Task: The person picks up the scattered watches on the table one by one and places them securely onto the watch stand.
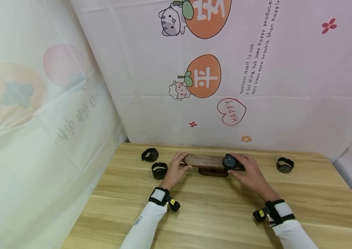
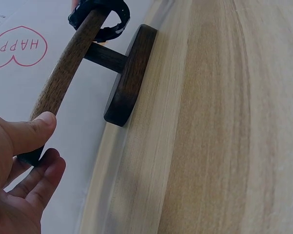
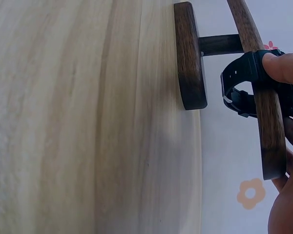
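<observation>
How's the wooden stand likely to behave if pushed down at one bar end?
The wooden stand could tip: its long bar overhangs a much shorter base. Likely stiff, since the bar looks straight and solid. The black watch, looped round the bar off-centre, may bias tipping toward that side.

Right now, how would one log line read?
left grip: pinches wooden T-bar stand | right grip: holds black wristwatch looped round bar | table: three other black wristwatches
</observation>
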Motion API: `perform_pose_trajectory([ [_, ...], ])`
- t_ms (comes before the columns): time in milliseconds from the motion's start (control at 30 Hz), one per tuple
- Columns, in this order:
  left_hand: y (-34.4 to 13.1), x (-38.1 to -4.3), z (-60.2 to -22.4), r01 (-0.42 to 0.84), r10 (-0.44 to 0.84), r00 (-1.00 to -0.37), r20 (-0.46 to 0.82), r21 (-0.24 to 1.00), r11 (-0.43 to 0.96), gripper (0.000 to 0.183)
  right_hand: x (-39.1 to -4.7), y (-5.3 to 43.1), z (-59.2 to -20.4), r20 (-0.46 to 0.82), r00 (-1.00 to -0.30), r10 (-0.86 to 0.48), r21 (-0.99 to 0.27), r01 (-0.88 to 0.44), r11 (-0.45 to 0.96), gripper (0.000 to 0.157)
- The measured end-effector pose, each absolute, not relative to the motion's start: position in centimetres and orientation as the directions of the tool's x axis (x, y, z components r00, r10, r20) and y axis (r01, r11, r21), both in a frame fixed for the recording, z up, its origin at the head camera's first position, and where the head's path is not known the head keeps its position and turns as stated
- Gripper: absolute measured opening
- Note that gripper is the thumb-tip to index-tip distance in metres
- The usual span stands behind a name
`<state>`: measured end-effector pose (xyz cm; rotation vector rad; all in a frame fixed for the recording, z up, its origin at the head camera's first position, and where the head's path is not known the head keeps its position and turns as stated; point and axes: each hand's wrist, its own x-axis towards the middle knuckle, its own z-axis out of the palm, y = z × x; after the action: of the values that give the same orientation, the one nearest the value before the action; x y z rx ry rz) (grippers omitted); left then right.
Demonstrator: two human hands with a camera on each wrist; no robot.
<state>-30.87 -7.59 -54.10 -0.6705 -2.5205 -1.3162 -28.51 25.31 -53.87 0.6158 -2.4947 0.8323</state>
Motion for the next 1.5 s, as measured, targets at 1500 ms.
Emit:
perform_pose_trajectory([
  [1500,-7.6,-30.9,-54.2,0.521,0.297,-0.853,0.429,0.696,0.493,0.058,-28.7,23.3,-52.9,0.515,-0.793,-0.325,-0.355,-0.543,0.761,0.07],
])
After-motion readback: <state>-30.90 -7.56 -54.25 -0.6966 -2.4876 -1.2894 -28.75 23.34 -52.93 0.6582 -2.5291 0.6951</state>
